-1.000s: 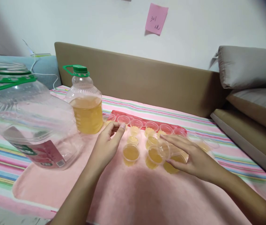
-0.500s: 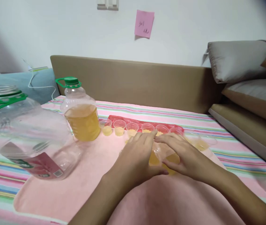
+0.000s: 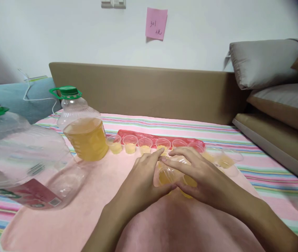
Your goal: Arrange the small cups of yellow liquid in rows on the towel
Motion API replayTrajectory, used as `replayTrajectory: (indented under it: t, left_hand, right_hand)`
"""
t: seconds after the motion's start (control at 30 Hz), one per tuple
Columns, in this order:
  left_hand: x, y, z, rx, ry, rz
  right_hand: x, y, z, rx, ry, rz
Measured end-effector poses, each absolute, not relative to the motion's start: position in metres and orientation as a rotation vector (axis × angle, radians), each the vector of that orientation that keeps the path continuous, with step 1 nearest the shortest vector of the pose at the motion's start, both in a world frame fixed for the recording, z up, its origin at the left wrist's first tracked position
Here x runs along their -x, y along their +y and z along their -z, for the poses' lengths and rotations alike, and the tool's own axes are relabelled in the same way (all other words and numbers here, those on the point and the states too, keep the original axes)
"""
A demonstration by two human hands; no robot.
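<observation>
My left hand (image 3: pixel 145 175) and my right hand (image 3: pixel 197 171) reach over clear plastic cups (image 3: pixel 166 176) of yellow liquid, fingertips close together. Both hands have their fingers spread and arched; whether they touch the cups beneath is partly hidden. Behind them runs a row of small clear cups (image 3: pixel 130 145) with a little yellow liquid, along a red plastic bag (image 3: pixel 149 135). More cups (image 3: pixel 225 160) stand at the right, beyond my right hand. A large bottle (image 3: pixel 87 140) with a green cap, partly filled with yellow liquid, stands at the row's left end.
A large clear bottle (image 3: pixel 25 161) with a green ring and pink label stands at the near left. A pink mat (image 3: pixel 93 199) lies on a striped cloth (image 3: pixel 280 185). Behind is a brown board (image 3: pixel 143 92); grey cushions (image 3: pixel 267 63) are piled at the right.
The camera view has shifted, moving the bottles leftward in the picture. My hands stay over the cups, and the fingers of my right hand are more spread.
</observation>
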State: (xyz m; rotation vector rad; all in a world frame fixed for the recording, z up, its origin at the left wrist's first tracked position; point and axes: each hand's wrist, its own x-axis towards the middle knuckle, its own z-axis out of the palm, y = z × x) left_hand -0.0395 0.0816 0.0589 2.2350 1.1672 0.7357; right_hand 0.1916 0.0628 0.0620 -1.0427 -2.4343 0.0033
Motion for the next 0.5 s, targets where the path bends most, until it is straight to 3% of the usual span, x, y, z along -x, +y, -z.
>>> replayTrajectory:
  t: [0.13,0.37,0.5]
  left_hand:
    - [0.046,0.083,-0.059,-2.146,1.134,-0.769]
    - [0.053,0.089,-0.063,-2.079,1.095,-0.746]
    - [0.048,0.091,-0.064,-2.102,1.077,-0.696]
  right_hand:
    - [-0.197,0.063,-0.07,1.061,-2.382,-0.104]
    - [-0.218,0.068,-0.094,1.233,-2.001,-0.607]
    - [-0.215,0.07,-0.094,1.227,-1.915,-0.626]
